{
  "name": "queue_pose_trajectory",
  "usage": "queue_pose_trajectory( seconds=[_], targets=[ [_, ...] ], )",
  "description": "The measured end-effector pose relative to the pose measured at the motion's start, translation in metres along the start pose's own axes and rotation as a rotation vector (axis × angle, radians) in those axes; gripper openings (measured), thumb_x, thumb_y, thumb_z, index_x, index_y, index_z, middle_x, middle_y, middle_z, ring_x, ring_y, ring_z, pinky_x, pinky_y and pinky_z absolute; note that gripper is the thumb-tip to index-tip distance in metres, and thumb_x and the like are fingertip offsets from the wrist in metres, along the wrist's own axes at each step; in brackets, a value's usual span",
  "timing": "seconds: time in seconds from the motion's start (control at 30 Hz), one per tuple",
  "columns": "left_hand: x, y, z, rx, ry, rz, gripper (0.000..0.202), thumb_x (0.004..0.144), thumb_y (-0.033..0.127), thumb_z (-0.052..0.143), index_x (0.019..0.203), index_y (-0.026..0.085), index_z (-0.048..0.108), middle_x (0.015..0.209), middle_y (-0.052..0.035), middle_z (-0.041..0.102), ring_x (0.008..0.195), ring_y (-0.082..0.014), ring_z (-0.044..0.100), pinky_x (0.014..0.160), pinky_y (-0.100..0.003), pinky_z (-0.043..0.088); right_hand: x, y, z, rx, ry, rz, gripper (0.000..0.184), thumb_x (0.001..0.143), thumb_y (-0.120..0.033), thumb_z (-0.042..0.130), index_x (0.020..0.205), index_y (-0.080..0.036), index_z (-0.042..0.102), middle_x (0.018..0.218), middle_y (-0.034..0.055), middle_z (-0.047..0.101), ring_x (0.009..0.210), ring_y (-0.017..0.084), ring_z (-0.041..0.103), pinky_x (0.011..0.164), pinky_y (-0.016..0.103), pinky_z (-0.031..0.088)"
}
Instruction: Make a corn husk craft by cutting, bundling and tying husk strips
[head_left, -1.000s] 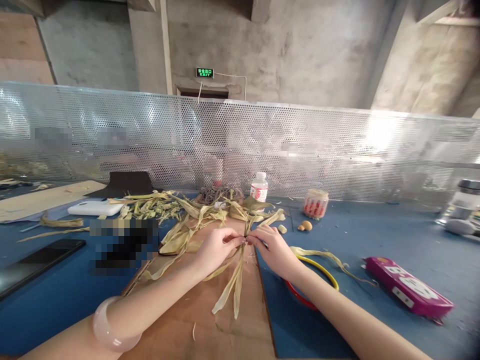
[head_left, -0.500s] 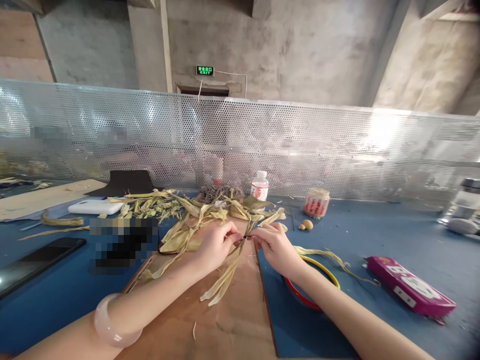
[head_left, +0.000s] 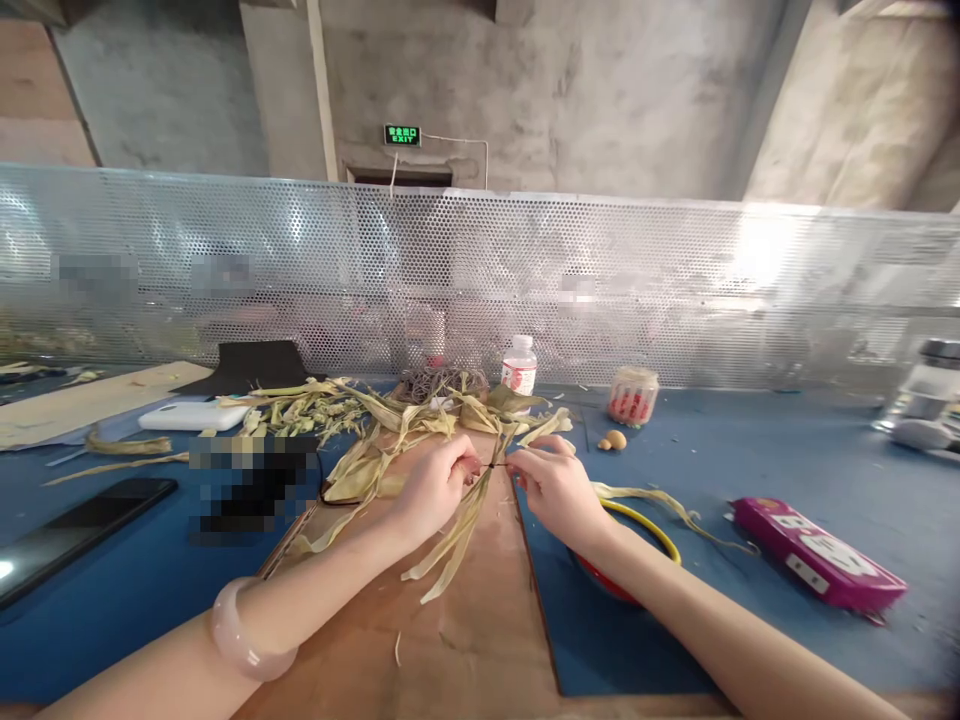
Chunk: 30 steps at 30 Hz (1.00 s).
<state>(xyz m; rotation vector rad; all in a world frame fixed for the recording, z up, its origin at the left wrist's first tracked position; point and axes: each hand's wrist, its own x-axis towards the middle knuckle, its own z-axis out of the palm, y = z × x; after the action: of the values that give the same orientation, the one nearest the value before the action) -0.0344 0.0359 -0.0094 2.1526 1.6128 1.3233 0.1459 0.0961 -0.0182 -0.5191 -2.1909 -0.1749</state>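
Observation:
My left hand [head_left: 435, 492] and my right hand [head_left: 561, 490] face each other over a brown board [head_left: 480, 650]. Between them, a thin dark string [head_left: 496, 464] crosses a narrow bundle of dried husk strips [head_left: 459, 540] and seems wrapped around it. Each hand pinches one side of the string with closed fingertips. Below that crossing, the strips fan out toward me over the board. Beyond my hands lies a heap of pale dried husks [head_left: 405, 415]; where it meets the bundle is hard to make out.
Left of the board are a black phone [head_left: 90, 530] and a white case [head_left: 193, 415]. A plastic bottle [head_left: 519, 368] and a jar [head_left: 632, 396] stand behind. At right lie a yellow-red ring [head_left: 652, 525], partly under my forearm, and a purple pouch [head_left: 817, 555]. Perforated metal panels [head_left: 637, 290] border the back.
My hands have drawn slightly apart, and more of the dark string shows taut between the bundle and my right fingers. The camera view has shifted a little.

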Motion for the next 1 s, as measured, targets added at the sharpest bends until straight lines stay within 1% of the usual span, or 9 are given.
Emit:
queue_pose_trajectory(
  seconds=[0.1,0.2,0.33,0.4,0.47,0.6,0.7,0.83,1.0],
  targets=[
    [-0.002,0.001,-0.001,0.028,-0.024,0.028,0.014,0.085,0.014,0.045,0.075,0.017,0.055,0.069,0.0014,0.059,0.066,-0.0128,0.054,0.063,-0.023,0.04,-0.001,0.006,0.002,-0.055,-0.064,-0.059,0.029,0.074,0.003,0.041,0.076,-0.018,0.061,0.065,0.0009,0.063,0.065,0.015,0.05,0.079,0.029,0.037],
    [-0.003,0.003,-0.002,0.053,-0.082,0.065,0.012,0.085,0.019,0.05,0.076,0.017,0.057,0.072,0.0004,0.062,0.069,-0.0135,0.055,0.066,-0.024,0.041,-0.001,0.009,0.002,-0.131,-0.164,-0.106,0.024,0.077,-0.001,0.047,0.078,-0.019,0.063,0.072,0.0026,0.061,0.073,0.017,0.05,0.075,0.031,0.035],
    [0.001,0.003,-0.005,0.079,-0.049,0.142,0.009,0.081,0.023,0.058,0.076,0.018,0.062,0.077,-0.0015,0.064,0.079,-0.0164,0.056,0.075,-0.028,0.041,0.002,0.004,-0.001,-0.185,-0.119,-0.027,0.019,0.082,-0.011,0.053,0.076,-0.022,0.067,0.084,0.0066,0.055,0.085,0.022,0.044,0.072,0.033,0.033],
    [0.003,0.002,-0.007,0.085,-0.039,0.168,0.009,0.078,0.025,0.063,0.074,0.018,0.065,0.077,-0.0021,0.064,0.082,-0.0175,0.056,0.078,-0.029,0.041,0.004,0.001,-0.004,-0.085,-0.101,0.029,0.021,0.084,-0.014,0.051,0.073,-0.02,0.068,0.08,0.0069,0.053,0.083,0.021,0.043,0.072,0.032,0.035],
    [0.004,0.002,-0.009,0.058,-0.062,0.135,0.01,0.077,0.026,0.064,0.073,0.018,0.067,0.077,-0.002,0.063,0.079,-0.0168,0.056,0.075,-0.028,0.041,0.005,0.0,-0.006,0.143,-0.149,0.088,0.022,0.086,-0.016,0.05,0.073,-0.018,0.068,0.077,0.0055,0.053,0.081,0.019,0.046,0.072,0.03,0.037],
    [0.004,0.004,-0.01,-0.1,-0.162,-0.047,0.016,0.078,0.033,0.061,0.076,0.018,0.067,0.076,-0.0014,0.063,0.068,-0.0144,0.055,0.062,-0.025,0.042,0.008,0.003,-0.01,0.653,-0.413,0.398,0.018,0.083,-0.025,0.053,0.074,-0.016,0.066,0.062,-0.0009,0.052,0.058,0.011,0.045,0.056,0.023,0.035],
    [0.004,0.002,-0.01,-0.278,-0.245,-0.197,0.021,0.078,0.037,0.059,0.078,0.018,0.064,0.069,0.0004,0.06,0.058,-0.012,0.052,0.056,-0.024,0.041,0.01,0.007,-0.012,0.862,-0.523,0.578,0.021,0.081,-0.03,0.055,0.077,-0.014,0.067,0.057,-0.0024,0.051,0.052,0.009,0.042,0.051,0.022,0.032],
    [0.004,-0.003,-0.011,-0.374,-0.272,-0.26,0.021,0.076,0.038,0.061,0.079,0.017,0.063,0.066,0.0018,0.057,0.055,-0.0107,0.051,0.052,-0.022,0.041,0.01,0.01,-0.012,0.932,-0.491,0.569,0.025,0.08,-0.036,0.057,0.081,-0.013,0.068,0.062,-0.0009,0.055,0.057,0.009,0.045,0.053,0.022,0.033],
    [0.005,-0.006,-0.012,-0.302,-0.262,-0.19,0.018,0.077,0.034,0.06,0.081,0.018,0.064,0.072,0.0007,0.061,0.059,-0.0109,0.054,0.057,-0.023,0.043,0.006,0.014,-0.006,0.892,-0.438,0.434,0.028,0.08,-0.041,0.058,0.081,-0.014,0.067,0.075,0.001,0.059,0.068,0.011,0.048,0.063,0.023,0.038]
  ],
)
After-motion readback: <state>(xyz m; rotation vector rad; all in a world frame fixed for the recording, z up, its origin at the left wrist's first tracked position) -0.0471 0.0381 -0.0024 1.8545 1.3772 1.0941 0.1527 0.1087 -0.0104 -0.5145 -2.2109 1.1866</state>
